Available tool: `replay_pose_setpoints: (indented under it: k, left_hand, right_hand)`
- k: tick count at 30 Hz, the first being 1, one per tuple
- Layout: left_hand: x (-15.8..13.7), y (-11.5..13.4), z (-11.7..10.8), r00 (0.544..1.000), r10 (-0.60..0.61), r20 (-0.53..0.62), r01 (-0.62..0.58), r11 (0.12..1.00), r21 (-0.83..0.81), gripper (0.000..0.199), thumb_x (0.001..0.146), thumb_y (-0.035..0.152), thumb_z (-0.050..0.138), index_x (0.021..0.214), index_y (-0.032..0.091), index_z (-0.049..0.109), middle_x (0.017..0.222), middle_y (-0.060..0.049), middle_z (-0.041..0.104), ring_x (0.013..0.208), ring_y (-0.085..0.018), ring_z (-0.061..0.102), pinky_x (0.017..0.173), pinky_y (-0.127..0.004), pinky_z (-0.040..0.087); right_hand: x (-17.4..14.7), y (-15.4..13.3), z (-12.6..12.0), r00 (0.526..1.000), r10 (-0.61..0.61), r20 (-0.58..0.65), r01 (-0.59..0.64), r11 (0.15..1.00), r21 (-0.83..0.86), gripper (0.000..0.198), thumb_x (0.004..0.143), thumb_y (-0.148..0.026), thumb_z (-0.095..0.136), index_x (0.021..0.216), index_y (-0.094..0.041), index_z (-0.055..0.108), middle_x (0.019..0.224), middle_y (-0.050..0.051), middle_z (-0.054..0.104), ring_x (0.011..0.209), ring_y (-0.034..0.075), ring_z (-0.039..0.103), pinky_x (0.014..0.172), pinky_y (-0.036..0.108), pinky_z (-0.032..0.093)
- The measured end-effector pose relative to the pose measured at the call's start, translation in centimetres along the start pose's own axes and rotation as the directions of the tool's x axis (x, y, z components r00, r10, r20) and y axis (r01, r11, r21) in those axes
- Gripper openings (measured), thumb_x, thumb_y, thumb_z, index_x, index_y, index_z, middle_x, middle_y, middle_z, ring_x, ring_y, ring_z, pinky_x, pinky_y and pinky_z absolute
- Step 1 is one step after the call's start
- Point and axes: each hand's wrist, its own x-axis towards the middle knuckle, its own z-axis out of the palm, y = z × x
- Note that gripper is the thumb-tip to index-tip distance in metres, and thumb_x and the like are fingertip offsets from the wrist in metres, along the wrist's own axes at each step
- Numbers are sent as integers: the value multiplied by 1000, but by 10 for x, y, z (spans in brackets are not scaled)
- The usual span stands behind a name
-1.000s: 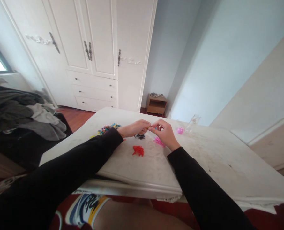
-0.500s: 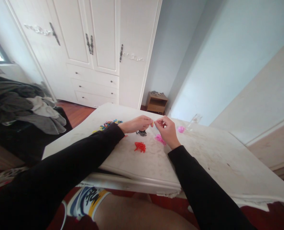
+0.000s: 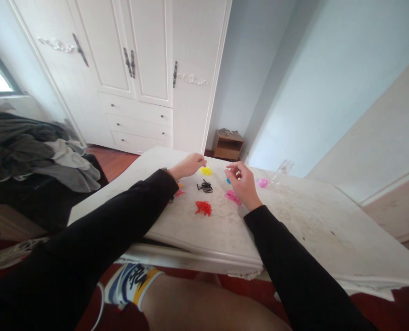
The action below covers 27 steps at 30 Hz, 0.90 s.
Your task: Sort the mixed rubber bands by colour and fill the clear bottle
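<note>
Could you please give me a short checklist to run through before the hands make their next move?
1. Red pile apart from the black pile: ok, bare tabletop shows between them.
2. Left hand empty: cannot tell; its fingertips are by the yellow pile, too small to make out.
3. Right hand empty: cannot tell; nothing clear shows at its fingertips.
4. Blue pieces in full view: not ok, the right hand partly hides them.
5. Clear container away from both hands: ok, it is beyond the pink round object, to the right.
</note>
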Motion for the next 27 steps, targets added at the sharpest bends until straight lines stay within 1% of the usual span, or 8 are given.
replay_pose_setpoints:
  k: [5, 8, 11, 13, 15, 17, 21, 27]
  left_hand:
    - [1, -5, 10, 996, 74, 39, -82, 962, 260, 31, 91, 21, 50, 75, 12, 75, 81, -13, 75, 78, -21, 65, 76, -30, 44]
    - [0, -1, 11, 993, 107, 42, -115, 945, 306, 34, 93, 22, 50, 72, 13, 75, 78, -14, 73, 77, -22, 64, 79, -32, 45]
    - [-1, 3, 8, 999, 41, -34, -36, 992, 124, 32, 93, 21, 50, 78, 12, 76, 69, -8, 68, 69, -19, 59, 73, -31, 44]
    - [-4, 7, 6, 999, -47, -1, 47, 987, -152, 28, 93, 22, 52, 86, 10, 76, 57, -1, 54, 55, -14, 47, 61, -28, 38]
    - [-10, 12, 6, 988, -84, 128, 134, 878, -459, 26, 96, 23, 53, 91, 9, 74, 51, 6, 36, 46, -9, 30, 51, -24, 27]
    - [-16, 19, 9, 965, -41, 259, 210, 712, -670, 26, 99, 26, 54, 89, 8, 71, 54, 9, 26, 45, -6, 20, 47, -21, 18]
    - [-28, 34, 15, 923, 50, 381, 304, 509, -805, 28, 101, 26, 54, 84, 8, 67, 59, 9, 25, 46, -5, 19, 44, -18, 16]
    - [-36, 47, 18, 897, 91, 432, 352, 442, -825, 35, 102, 23, 52, 68, 14, 53, 60, 8, 27, 47, -5, 21, 44, -17, 19]
  right_hand:
    - [-1, -3, -1, 1000, -8, 20, 8, 1000, -14, 12, 90, -32, 60, 88, -22, 65, 78, 0, 59, 72, 15, 55, 64, 30, 41]
    - [-1, -4, -2, 1000, -21, 23, 21, 999, -28, 13, 91, -31, 59, 82, -22, 62, 77, 0, 59, 73, 16, 55, 64, 30, 41]
    - [0, -4, -2, 999, -30, 34, 31, 999, -29, 14, 91, -30, 58, 80, -22, 60, 76, 0, 58, 71, 15, 54, 64, 30, 40]
    - [0, -3, -2, 998, -37, 46, 39, 999, -36, 14, 91, -29, 58, 79, -22, 60, 77, 0, 58, 71, 15, 54, 65, 30, 41]
    - [0, -1, -1, 997, -48, 68, 52, 997, -50, 13, 91, -28, 59, 79, -22, 60, 79, 0, 60, 73, 16, 55, 66, 31, 41]
    - [-1, 1, 0, 994, -58, 92, 64, 996, -54, 13, 90, -28, 60, 80, -21, 62, 80, 1, 62, 74, 16, 56, 68, 31, 42]
    - [-1, 2, 1, 992, -74, 105, 77, 997, -28, 12, 89, -30, 65, 82, -21, 65, 81, 1, 63, 73, 16, 55, 67, 31, 42]
    - [0, -1, 0, 988, -109, 113, 111, 994, -5, 13, 87, -33, 73, 86, -21, 71, 83, 1, 63, 73, 15, 55, 65, 30, 42]
